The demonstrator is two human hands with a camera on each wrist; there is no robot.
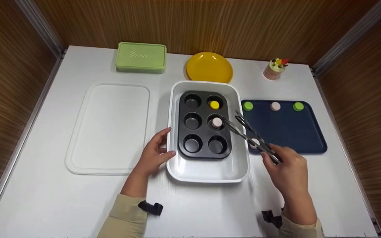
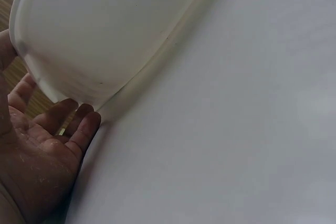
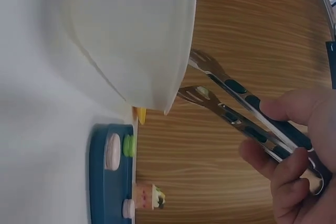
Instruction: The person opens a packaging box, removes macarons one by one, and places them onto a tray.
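Note:
My left hand (image 1: 154,155) holds the left side of a white rectangular bin (image 1: 207,175), thumb at the rim and fingers against the outer wall. Inside it lies a dark muffin tin (image 1: 204,129). My right hand (image 1: 291,170) grips metal tongs (image 1: 256,137) with dark handle pads, their arms spread apart. One tong tip is right at a pale pink macaron (image 1: 217,122) in the middle right cup; the other tip is over the bin's right rim. A yellow macaron (image 1: 214,105) sits in the upper right cup. In the right wrist view, the bin wall hides the macarons inside.
Right of the bin, a navy tray (image 1: 289,129) bears green and pale macarons; one pale macaron (image 1: 254,142) is partly behind the tongs. A white lid (image 1: 111,129) lies at left. Behind stand a green box (image 1: 141,57), a yellow plate (image 1: 209,67) and a dessert cup (image 1: 274,70).

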